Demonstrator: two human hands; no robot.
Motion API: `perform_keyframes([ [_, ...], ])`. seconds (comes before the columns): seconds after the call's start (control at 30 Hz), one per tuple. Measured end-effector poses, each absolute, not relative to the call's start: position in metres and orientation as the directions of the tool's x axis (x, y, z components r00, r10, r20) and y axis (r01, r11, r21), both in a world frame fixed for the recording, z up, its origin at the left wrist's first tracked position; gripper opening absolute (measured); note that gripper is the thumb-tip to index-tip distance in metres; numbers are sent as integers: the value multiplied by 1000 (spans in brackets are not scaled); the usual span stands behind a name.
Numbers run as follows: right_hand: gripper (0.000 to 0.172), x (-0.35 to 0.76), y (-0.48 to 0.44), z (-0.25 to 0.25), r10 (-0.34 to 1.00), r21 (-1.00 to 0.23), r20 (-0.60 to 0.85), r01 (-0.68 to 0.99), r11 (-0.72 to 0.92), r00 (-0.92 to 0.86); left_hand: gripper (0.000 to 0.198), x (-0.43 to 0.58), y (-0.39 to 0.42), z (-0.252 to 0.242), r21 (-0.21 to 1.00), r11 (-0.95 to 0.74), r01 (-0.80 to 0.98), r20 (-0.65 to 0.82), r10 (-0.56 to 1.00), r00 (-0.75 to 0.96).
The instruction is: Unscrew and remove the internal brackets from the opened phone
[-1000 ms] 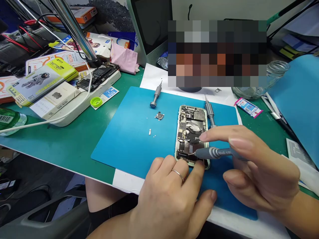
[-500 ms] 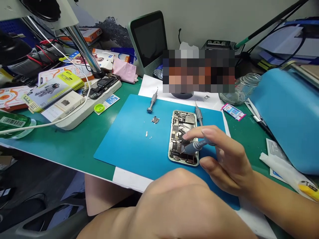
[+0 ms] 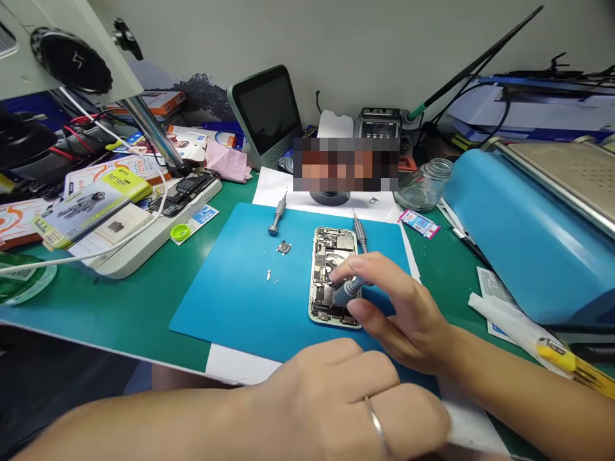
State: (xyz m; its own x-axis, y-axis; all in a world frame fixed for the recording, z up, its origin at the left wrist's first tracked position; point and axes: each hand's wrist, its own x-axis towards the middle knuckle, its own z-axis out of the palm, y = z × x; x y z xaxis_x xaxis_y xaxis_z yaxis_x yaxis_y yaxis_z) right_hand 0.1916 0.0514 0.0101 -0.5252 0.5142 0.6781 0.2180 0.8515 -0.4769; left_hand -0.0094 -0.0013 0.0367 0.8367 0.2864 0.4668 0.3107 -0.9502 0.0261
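Observation:
An opened phone [image 3: 318, 272] lies on the blue mat [image 3: 230, 282], its inner boards and screws showing. My right hand [image 3: 408, 314] is over its lower right side, closed on a grey screwdriver [image 3: 346, 292] slanting between index finger and thumb. The tip of that tool points at the phone's lower part and is hard to make out. Close to the camera, my left hand [image 3: 350, 397] is curled with a ring on one finger; its palm is hidden. Left of the phone are a small metal part [image 3: 284, 246] and a tiny silver piece [image 3: 268, 274].
A second screwdriver [image 3: 277, 214] lies on the mat's far edge, another [image 3: 360, 232] beside the phone. At the back stand a screen device [image 3: 269, 109] and a glass jar [image 3: 427, 182]. A blue machine [image 3: 519, 237] is on the right, a power strip [image 3: 129, 256] on the left.
The camera view has shifted, so the bench appears lower and farther left. My left hand and forearm now show plainly in the foreground. My right hand still holds the screwdriver at the phone.

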Motion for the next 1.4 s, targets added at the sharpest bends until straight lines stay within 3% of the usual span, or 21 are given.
perform_keyframes([
  [0.07,58,190,52,12,515,-481,687,212,851,-513,17,-5,7,26,-30,-975,221,559,167,812],
  [0.17,52,189,52,13,514,-477,694,212,853,-504,25,-3,12,6,-207,-971,118,482,4,876],
  [0.23,50,188,52,14,509,-474,700,208,856,-501,31,-3,8,-6,-258,-960,112,456,-19,890],
  [0.3,49,188,53,16,505,-473,705,201,858,-498,33,-3,0,-18,-193,-966,175,545,43,837],
  [0.4,48,190,53,19,499,-460,695,214,862,-517,33,-4,-11,-32,-89,-927,365,562,256,787],
  [0.57,49,197,52,24,496,-426,654,263,866,-571,33,-13,-10,-35,-61,-906,420,558,318,766],
  [0.77,63,194,40,28,579,-504,619,296,811,-531,35,-15,1,-22,-123,-935,332,469,240,850],
  [0.93,61,186,32,33,708,-585,549,401,705,-444,39,-17,4,-18,-145,-949,281,409,201,890],
  [1.13,56,178,33,38,611,-469,616,392,791,-497,41,-18,6,-19,-152,-956,249,404,170,899],
  [1.4,68,192,37,29,532,-379,663,377,845,-526,38,-15,6,-22,-121,-960,252,444,175,879],
])
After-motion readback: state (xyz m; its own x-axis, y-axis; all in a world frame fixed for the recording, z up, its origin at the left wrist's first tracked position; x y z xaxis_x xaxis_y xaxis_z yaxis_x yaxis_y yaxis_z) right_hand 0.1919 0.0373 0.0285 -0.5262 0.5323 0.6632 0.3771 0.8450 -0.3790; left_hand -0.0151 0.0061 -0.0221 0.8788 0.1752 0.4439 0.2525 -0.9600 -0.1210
